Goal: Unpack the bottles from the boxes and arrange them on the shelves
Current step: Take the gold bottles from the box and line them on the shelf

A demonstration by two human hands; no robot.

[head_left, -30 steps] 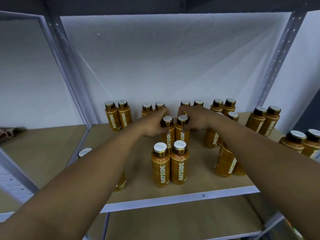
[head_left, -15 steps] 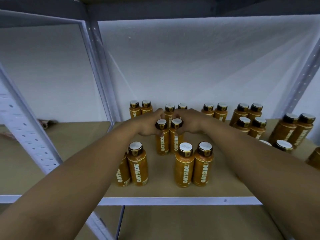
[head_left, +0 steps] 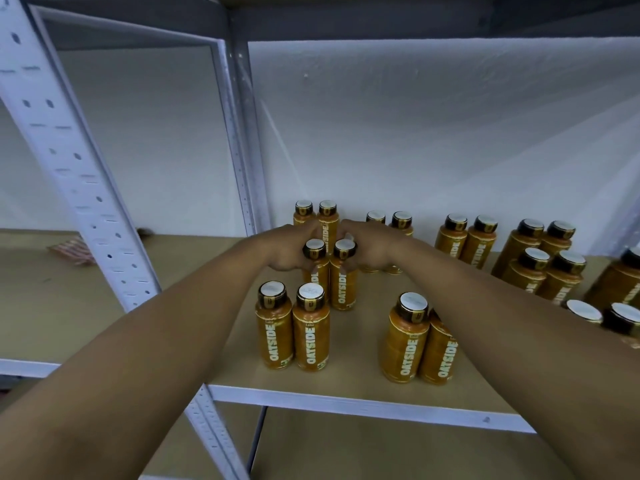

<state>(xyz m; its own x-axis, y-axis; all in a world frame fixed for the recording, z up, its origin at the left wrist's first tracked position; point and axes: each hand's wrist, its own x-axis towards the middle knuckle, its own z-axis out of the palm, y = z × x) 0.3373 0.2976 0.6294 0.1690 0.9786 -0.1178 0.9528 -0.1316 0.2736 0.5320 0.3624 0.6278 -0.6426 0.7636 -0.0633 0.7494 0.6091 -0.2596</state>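
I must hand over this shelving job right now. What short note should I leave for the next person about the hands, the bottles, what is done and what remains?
Left hand: grips the left held bottle near its neck.
Right hand: grips the right held bottle, which stands right beside the first.
Both bottles stand upright on the shelf, behind the front pair.
Done: many bottles stand in pairs, including the back row.
Left: let go of this pair once it lines up. No box is in view, so I cannot tell how many bottles remain.
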